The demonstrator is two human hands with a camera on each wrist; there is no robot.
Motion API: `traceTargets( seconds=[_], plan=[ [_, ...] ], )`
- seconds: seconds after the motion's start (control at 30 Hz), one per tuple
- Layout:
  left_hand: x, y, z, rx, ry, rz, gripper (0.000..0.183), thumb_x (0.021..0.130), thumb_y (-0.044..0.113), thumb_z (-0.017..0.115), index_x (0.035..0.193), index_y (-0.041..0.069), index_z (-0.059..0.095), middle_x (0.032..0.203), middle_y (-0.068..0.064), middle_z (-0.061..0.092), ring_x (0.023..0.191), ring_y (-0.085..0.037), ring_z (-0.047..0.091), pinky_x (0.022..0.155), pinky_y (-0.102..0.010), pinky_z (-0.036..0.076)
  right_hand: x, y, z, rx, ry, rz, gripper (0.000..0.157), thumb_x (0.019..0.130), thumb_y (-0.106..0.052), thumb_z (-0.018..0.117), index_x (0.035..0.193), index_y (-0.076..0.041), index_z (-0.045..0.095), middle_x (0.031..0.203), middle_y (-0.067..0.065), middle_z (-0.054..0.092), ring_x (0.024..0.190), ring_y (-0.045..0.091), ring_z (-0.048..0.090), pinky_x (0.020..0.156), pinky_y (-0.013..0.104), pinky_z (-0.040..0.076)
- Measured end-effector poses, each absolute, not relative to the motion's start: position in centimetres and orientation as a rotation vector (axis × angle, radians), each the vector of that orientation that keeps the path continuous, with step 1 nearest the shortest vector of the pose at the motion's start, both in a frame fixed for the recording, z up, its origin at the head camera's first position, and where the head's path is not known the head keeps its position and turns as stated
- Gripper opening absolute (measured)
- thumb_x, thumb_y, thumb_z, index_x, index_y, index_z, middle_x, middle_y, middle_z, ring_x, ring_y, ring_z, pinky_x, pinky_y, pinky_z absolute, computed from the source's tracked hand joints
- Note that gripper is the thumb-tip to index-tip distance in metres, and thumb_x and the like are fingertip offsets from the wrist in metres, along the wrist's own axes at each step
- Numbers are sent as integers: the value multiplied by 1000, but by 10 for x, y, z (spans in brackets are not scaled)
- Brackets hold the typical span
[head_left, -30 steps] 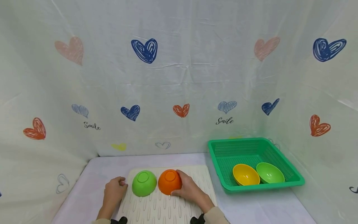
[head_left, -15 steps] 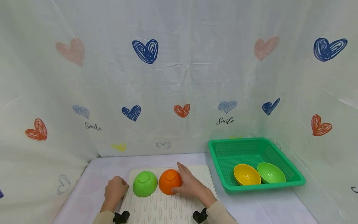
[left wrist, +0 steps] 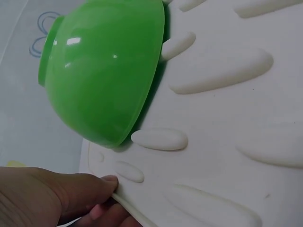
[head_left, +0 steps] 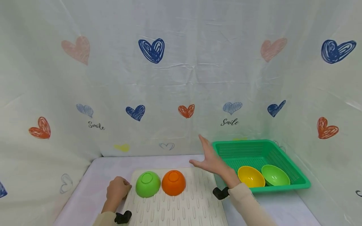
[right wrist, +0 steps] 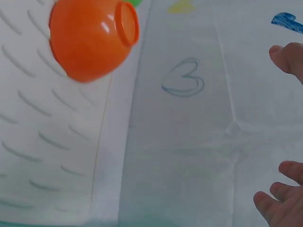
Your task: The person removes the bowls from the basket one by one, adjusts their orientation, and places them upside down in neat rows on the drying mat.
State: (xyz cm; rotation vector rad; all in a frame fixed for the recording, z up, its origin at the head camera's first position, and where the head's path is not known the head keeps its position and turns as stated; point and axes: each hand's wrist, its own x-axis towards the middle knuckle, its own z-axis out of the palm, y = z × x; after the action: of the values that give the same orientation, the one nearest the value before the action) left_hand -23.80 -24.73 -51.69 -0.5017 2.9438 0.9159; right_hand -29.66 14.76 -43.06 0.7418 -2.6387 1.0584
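A green bowl [head_left: 148, 184] and an orange bowl [head_left: 173, 183] lie upside down side by side on a white draining mat [head_left: 181, 207] with raised oval ridges. With its thumb on top and fingers beneath, my left hand [head_left: 117, 189] pinches the mat's left edge beside the green bowl; the left wrist view shows this thumb [left wrist: 102, 187] close up. My right hand [head_left: 211, 159] is raised above the far right of the mat, near the basket's left side. Its fingers are spread and hold nothing. In the right wrist view the orange bowl [right wrist: 90, 40] is apart from it.
A green plastic basket [head_left: 220, 150] stands on the right of the table. Inside it, a yellow bowl [head_left: 251, 176] and another green bowl [head_left: 275, 175] sit upright. A white curtain [head_left: 169, 78] printed with hearts surrounds the table [head_left: 85, 188] at the back and sides.
My right hand has let go of the orange bowl and moved up and right, towards the basket. The bowl stays on the mat. My left hand remains at the mat's left edge.
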Motion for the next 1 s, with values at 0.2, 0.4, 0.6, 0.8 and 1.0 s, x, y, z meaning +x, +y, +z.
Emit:
traceTargets(
  seconds=[0.2,0.4,0.6,0.8,1.0],
  plan=[
    [-237,-248,-517,-493,2948,950,14,88,10,74,84,-4,74,68,-7,68,55,-17,61,52,-33,50,-311,196,-423,539,-2723,981,115,86,-48,80,166,-9,7,171,21,15,154,45,23,117,69,31],
    [-237,-250,-519,-489,2949,973,14,88,10,73,85,-4,74,67,-5,67,53,-16,61,52,-33,50,-321,242,-422,471,-2811,937,115,90,-51,76,165,-5,2,170,28,10,153,51,18,116,73,27],
    [-236,-252,-520,-463,2945,985,15,89,11,72,85,-3,75,64,-4,67,51,-16,62,50,-33,50,-320,276,-424,449,-2905,885,116,90,-50,75,161,7,3,166,35,11,150,58,18,115,75,25],
    [-235,-253,-521,-475,2937,1004,16,89,10,71,87,-5,75,65,-5,68,51,-16,62,50,-32,50,-319,303,-429,433,-3038,850,116,90,-54,73,159,12,6,163,41,11,146,64,17,109,79,27],
    [-234,-253,-522,-479,2925,1022,17,89,12,73,90,-5,76,68,-4,69,53,-16,61,51,-32,50,-317,328,-437,362,-3246,826,105,94,-57,66,155,15,22,157,45,22,142,66,24,106,77,33]
  ],
)
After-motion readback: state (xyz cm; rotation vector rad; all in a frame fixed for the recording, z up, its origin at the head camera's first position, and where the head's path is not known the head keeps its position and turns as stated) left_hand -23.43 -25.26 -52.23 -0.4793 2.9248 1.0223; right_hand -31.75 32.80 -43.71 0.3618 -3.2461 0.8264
